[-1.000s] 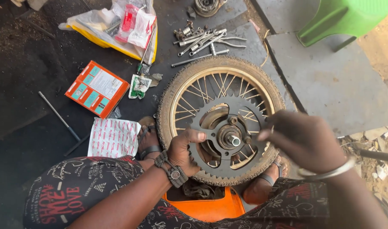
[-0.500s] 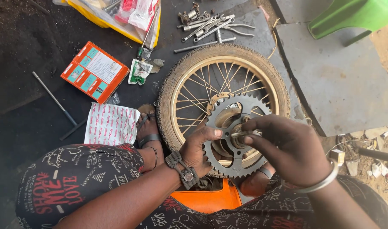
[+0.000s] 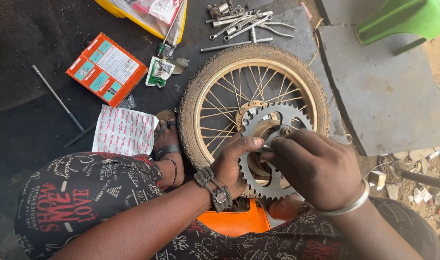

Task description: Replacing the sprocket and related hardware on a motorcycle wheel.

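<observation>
A spoked motorcycle wheel [image 3: 197, 103] with a worn tyre lies flat on the dark ground between my knees. A grey toothed sprocket [image 3: 287, 115] sits over its hub. My left hand [image 3: 235, 163] grips the sprocket's near left edge, thumb pressed on its inner ring. My right hand [image 3: 318, 166], a metal bangle on the wrist, covers the sprocket's centre and its fingers pinch a small part there; the part itself is hidden.
Spanners and bolts [image 3: 239, 21] lie beyond the wheel. An orange box [image 3: 107, 67], a small green packet [image 3: 158, 72], a printed wrapper [image 3: 123, 131] and a T-handle tool [image 3: 58, 98] lie left. An orange stool [image 3: 237, 222] is under me. A green plastic chair [image 3: 403, 19] stands far right.
The sprocket has come down from a raised tilt to lie over the hub. My right hand has shifted onto its centre; the view has moved closer.
</observation>
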